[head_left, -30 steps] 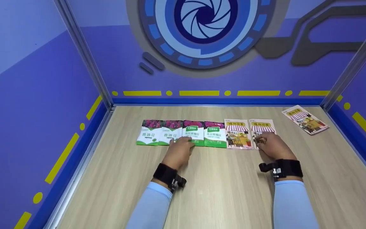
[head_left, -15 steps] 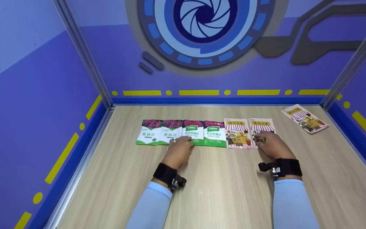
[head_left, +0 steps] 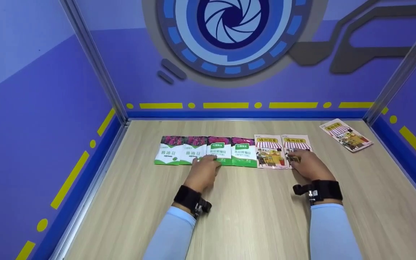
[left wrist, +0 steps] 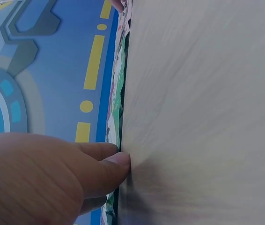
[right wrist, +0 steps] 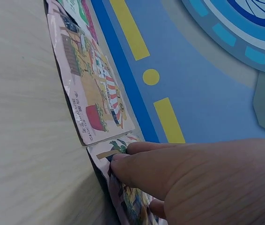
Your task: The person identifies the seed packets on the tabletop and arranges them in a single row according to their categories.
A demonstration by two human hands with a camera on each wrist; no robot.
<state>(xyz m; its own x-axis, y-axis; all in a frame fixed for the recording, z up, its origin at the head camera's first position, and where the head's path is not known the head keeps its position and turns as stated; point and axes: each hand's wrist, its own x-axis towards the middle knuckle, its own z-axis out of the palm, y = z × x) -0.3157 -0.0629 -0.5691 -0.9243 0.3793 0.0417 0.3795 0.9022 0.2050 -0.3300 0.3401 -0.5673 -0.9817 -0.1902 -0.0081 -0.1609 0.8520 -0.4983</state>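
Observation:
A row of flat seed packets lies on the table. At its left are two white-and-green packets with purple flowers (head_left: 167,151), then two "Impatiens" packets (head_left: 243,153), then two pink packets with a striped awning (head_left: 270,151). My left hand (head_left: 204,172) rests its fingertips on the lower edge of the row, where the second and third packets meet; in the left wrist view its thumb (left wrist: 121,161) touches the table beside that edge. My right hand (head_left: 311,165) presses its fingertips on the rightmost pink packet (right wrist: 130,201) of the row, partly covering it.
Another pink packet (head_left: 347,135) lies tilted at the back right, apart from the row. The wooden table (head_left: 251,216) is bounded by blue-purple printed panels (head_left: 208,90) at the back and sides, with metal posts (head_left: 103,72) at the corners.
The right hand and the rightmost packet of the row have shifted very slightly left, if at all. The left hand stays in place.

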